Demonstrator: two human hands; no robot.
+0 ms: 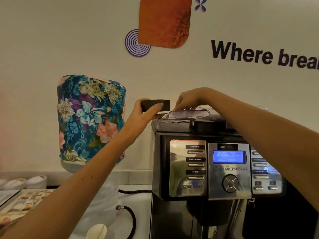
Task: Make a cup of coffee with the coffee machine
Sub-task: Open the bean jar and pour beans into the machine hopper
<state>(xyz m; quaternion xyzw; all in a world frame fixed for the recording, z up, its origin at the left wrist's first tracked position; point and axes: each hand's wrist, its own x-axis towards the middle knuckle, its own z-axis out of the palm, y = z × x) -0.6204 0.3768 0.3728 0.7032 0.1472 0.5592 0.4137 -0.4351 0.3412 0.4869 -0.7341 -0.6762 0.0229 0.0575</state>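
Note:
A black and chrome coffee machine (pixel 208 168) stands right of centre, its blue display lit. My left hand (pixel 143 114) holds a round black lid (pixel 156 104) up in the air, just above the machine's top left corner. My right hand (pixel 187 100) reaches over the top of the machine, fingertips down on the clear plastic hopper flap (pixel 189 113). A second black round cap (pixel 207 125) sits on the machine's top. A white paper cup (pixel 96 232) stands at the bottom edge, left of the machine.
A water bottle under a floral cover (pixel 89 118) stands left of the machine. A black hose (pixel 133 219) loops across the white counter. White bowls (pixel 25 182) and a printed tray (pixel 22 206) lie at far left. The wall is close behind.

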